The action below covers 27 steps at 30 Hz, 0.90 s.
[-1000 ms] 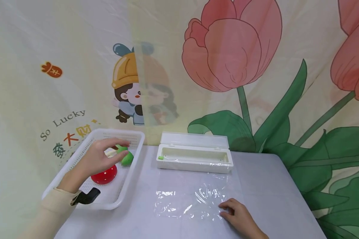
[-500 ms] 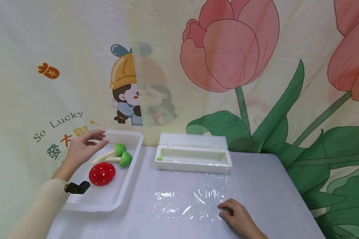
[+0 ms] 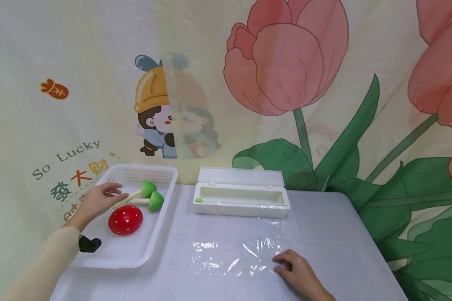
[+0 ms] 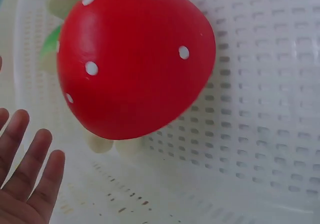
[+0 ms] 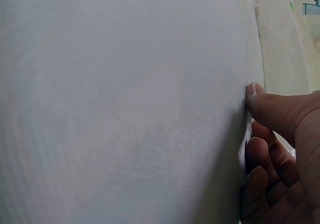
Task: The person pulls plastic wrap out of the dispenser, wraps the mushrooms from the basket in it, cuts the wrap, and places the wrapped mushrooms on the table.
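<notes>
My left hand (image 3: 96,200) reaches over the left side of a white perforated basket (image 3: 143,257), fingers apart, close to the pale stems of two green-capped toy mushrooms (image 3: 156,201). Beside them lies a red, white-dotted dome, like a mushroom cap (image 4: 135,59), which fills much of the left wrist view. In that view the spread left fingers (image 4: 37,156) hold nothing. On the table, my right hand (image 3: 299,271) rests its bent fingertips and thumb (image 5: 270,109) on a clear plastic film (image 3: 229,255).
A long white box (image 3: 241,209) with its clear lid (image 3: 245,176) raised stands behind the film, a small green piece (image 3: 198,200) at its left end. The film runs from the box's front. A printed curtain (image 3: 196,42) hangs behind the table (image 3: 331,234).
My left hand has drawn back leftward from the green mushroom caps, rising and then lowering toward their stems. My right hand stays on the film. The head view has shifted slightly.
</notes>
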Each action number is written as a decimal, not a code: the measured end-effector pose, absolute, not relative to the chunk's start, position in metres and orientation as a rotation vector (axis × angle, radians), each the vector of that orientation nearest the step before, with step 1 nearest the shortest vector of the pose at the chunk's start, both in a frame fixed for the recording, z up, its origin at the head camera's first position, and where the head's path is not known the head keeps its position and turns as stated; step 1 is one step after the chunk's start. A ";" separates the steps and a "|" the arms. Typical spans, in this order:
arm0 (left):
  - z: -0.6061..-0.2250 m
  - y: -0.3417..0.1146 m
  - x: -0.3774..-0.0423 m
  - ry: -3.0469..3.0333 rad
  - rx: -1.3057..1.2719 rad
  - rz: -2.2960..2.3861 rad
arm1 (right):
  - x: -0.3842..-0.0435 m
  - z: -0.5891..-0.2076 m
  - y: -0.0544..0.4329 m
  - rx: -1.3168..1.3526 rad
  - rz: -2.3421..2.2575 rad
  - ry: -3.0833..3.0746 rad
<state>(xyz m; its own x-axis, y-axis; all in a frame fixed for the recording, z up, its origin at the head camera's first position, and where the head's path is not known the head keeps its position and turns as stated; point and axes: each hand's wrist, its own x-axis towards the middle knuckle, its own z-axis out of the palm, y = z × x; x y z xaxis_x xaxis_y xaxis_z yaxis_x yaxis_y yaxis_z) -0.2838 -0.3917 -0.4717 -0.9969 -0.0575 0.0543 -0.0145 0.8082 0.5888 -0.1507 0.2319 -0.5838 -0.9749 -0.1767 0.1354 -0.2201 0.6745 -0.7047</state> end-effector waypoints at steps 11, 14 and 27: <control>-0.490 -0.398 -0.300 -2.987 0.093 -0.954 | -0.152 -0.584 0.232 0.289 1.184 -2.840; -0.494 -0.400 -0.304 -3.011 0.086 -0.934 | -0.152 -0.585 0.233 0.274 1.205 -2.866; -0.499 -0.405 -0.304 -3.111 0.192 -0.842 | -0.151 -0.583 0.233 0.256 1.254 -2.876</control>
<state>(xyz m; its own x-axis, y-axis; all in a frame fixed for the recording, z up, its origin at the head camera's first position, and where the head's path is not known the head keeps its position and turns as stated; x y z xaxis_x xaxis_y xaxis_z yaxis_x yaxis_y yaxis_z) -0.3041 -0.4052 -0.4986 -0.9891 -0.0921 -0.1146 -0.1373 0.8571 0.4966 -0.1508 0.2327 -0.5832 -0.9867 -0.1513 0.0590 -0.1462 0.6693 -0.7285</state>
